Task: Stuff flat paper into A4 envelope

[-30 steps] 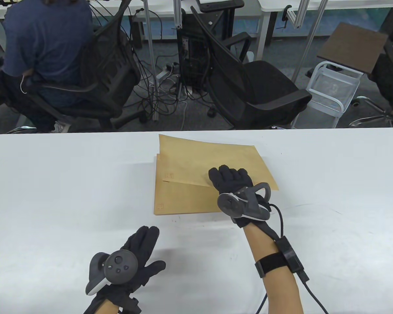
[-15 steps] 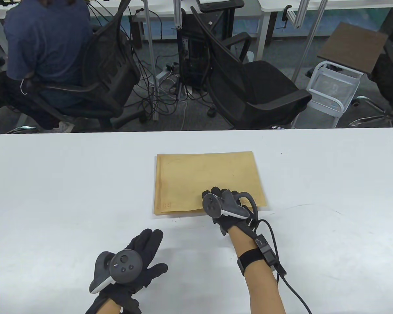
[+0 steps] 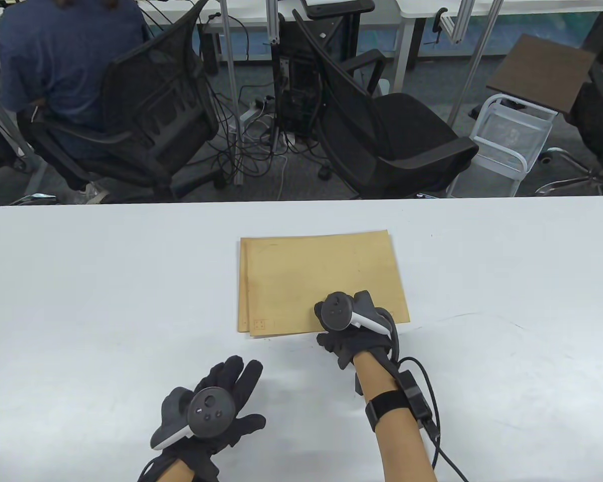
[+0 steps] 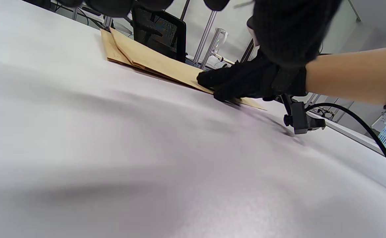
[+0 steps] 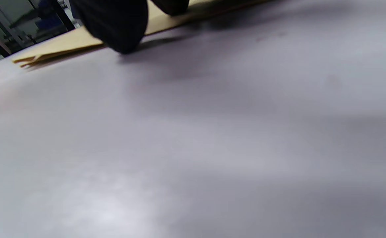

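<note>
While two flat brown paper envelopes lie stacked mid-desk, the upper one slightly askew of the lower, the right hand sits at their near edge, its fingers resting on the paper; whether they pinch it, I cannot tell. The left hand hovers spread and empty above the white desk, nearer the person. To my eye, the top sheet needs separating: pin the lower one flat, lift only the upper edge.
</note>
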Available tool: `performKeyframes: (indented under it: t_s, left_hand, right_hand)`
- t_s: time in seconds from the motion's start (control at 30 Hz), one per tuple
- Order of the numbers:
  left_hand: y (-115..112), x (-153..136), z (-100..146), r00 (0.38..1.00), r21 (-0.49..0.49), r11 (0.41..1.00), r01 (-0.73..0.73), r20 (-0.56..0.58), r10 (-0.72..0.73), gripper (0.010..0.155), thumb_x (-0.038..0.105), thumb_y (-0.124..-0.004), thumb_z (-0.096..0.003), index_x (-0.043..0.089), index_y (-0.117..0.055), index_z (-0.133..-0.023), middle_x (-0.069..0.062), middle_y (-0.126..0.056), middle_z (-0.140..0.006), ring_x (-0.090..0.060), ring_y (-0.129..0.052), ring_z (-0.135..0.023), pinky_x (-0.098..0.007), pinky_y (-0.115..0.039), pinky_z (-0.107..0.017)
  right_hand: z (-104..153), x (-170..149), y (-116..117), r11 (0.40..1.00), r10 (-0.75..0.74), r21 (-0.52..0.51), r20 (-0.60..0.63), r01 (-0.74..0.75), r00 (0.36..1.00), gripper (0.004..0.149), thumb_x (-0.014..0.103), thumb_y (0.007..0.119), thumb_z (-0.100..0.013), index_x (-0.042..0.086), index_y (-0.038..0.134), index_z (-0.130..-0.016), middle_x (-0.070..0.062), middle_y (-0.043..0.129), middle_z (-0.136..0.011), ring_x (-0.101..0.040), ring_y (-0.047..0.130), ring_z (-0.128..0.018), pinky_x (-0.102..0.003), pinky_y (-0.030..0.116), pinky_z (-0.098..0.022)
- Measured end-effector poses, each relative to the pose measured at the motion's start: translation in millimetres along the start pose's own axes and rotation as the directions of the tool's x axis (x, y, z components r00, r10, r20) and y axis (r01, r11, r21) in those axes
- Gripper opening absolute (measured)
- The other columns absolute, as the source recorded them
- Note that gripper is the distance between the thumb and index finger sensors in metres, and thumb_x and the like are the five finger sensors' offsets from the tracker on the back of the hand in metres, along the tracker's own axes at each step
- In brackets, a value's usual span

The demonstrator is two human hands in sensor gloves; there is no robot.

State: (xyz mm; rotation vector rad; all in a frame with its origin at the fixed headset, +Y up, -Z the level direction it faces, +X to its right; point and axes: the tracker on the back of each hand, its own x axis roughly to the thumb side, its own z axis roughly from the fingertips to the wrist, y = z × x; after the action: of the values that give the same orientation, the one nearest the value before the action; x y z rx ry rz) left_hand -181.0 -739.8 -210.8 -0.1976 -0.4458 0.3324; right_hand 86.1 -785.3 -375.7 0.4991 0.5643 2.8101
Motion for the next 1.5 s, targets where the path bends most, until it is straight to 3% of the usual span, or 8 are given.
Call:
performKeyframes:
  t_s: [0.13,0.4,0.67,0.87,1.07,1.5]
  left_hand:
    - [0,0,0,1.000,0.004,1.000,0.007,-0.001,-0.007,0.091,0.057,-0.079,-0.0413,0.027,-0.036,-0.116,-0.025,-0.033,-0.120,-0.060,-0.044,-0.105,-0.069,-0.048,-0.073]
    - [-1,2,0,0.998,-0.004,0.998,0.057,-0.007,-0.057,0.092,0.058,-0.078,-0.0416,0.028,-0.033,-0.116,-0.022,-0.021,-0.121,-0.060,-0.027,-0.107,-0.071,-0.037,-0.075]
    - [-4,3,-1,0.994,-0.049,0.993,0.104,-0.015,-0.105,0.093,0.059,-0.077,-0.0417,0.029,-0.031,-0.116,-0.021,-0.016,-0.121,-0.060,-0.018,-0.107,-0.072,-0.031,-0.075]
    - [-3,0,0,0.993,-0.036,0.993,0.112,-0.033,-0.113,0.093,0.060,-0.077,-0.0418,0.029,-0.030,-0.116,-0.021,-0.014,-0.121,-0.059,-0.014,-0.107,-0.072,-0.029,-0.075]
    - [-4,0,0,0.993,-0.045,0.992,0.114,-0.032,-0.116,0.093,0.059,-0.077,-0.0419,0.029,-0.030,-0.116,-0.021,-0.013,-0.121,-0.059,-0.013,-0.107,-0.072,-0.029,-0.075]
    - [-1,-2,1,0.993,-0.040,0.994,0.106,-0.040,-0.108,0.093,0.059,-0.077,-0.0417,0.029,-0.029,-0.116,-0.021,-0.013,-0.120,-0.059,-0.013,-0.106,-0.072,-0.029,-0.075]
  right_hand:
    - [16,3,-9,0.993,-0.022,-0.113,0.070,0.030,0.997,0.087,0.047,0.070,-0.056,0.014,0.018,-0.117,-0.024,0.001,-0.113,-0.054,0.007,-0.103,-0.077,0.012,-0.063]
    - [64,13,-29,0.987,0.069,-0.151,0.118,-0.051,0.991,0.089,0.050,0.069,-0.056,0.014,0.016,-0.118,-0.027,0.002,-0.114,-0.056,0.007,-0.103,-0.078,0.008,-0.061]
    - [123,14,-8,0.989,0.124,-0.103,0.178,-0.107,0.976,0.093,0.055,0.066,-0.057,0.012,0.009,-0.117,-0.028,-0.001,-0.113,-0.056,0.000,-0.102,-0.078,0.001,-0.057]
    - [151,12,15,0.992,0.128,-0.038,0.185,-0.123,0.974,0.095,0.057,0.065,-0.057,0.012,0.005,-0.116,-0.028,-0.004,-0.112,-0.056,-0.003,-0.101,-0.077,-0.001,-0.056]
    - [161,11,25,0.994,0.109,-0.031,0.198,-0.105,0.974,0.095,0.057,0.064,-0.058,0.012,0.003,-0.115,-0.029,-0.005,-0.112,-0.056,-0.003,-0.101,-0.077,-0.002,-0.056]
    - [156,7,31,0.993,0.114,0.012,0.186,-0.118,0.976,0.096,0.057,0.064,-0.058,0.012,-0.001,-0.113,-0.028,-0.007,-0.110,-0.055,-0.005,-0.099,-0.076,-0.003,-0.055]
